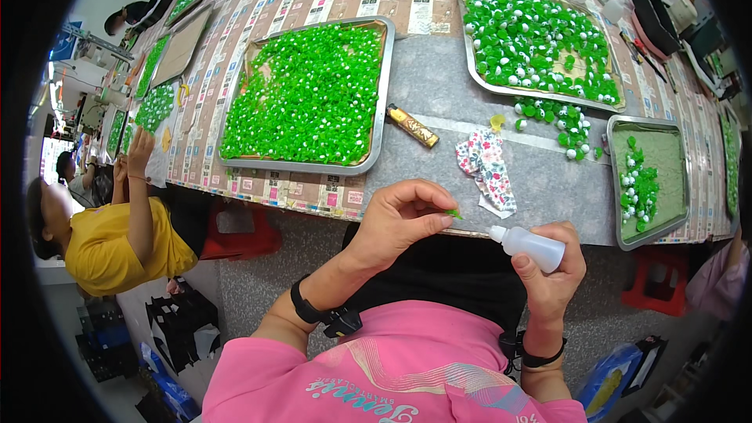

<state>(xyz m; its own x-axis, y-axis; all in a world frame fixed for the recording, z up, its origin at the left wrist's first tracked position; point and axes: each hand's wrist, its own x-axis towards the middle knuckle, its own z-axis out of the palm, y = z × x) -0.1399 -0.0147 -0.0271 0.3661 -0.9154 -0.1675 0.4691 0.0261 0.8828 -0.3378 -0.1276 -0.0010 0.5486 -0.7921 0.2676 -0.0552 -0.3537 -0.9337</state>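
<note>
Near the table's front edge my left hand (401, 219) is closed in a pinch on a small green plastic piece (453, 213). My right hand (554, 270) wraps round a translucent white squeeze bottle (534, 247), tilted so its narrow nozzle points left toward that piece. A small gap lies between nozzle and piece. Beyond my hands, a crumpled floral cloth (487, 164) lies on the grey table cover (427, 110). Loose green pieces with white balls (570, 127) are heaped farther right.
A metal tray (385, 94) full of green pieces stands left; another tray (540, 95) holds pieces with white balls. A smaller tray (675, 223) is at right. A dark printed packet (413, 125) lies between. A person in yellow (129, 247) works at left, beside a red stool (243, 235).
</note>
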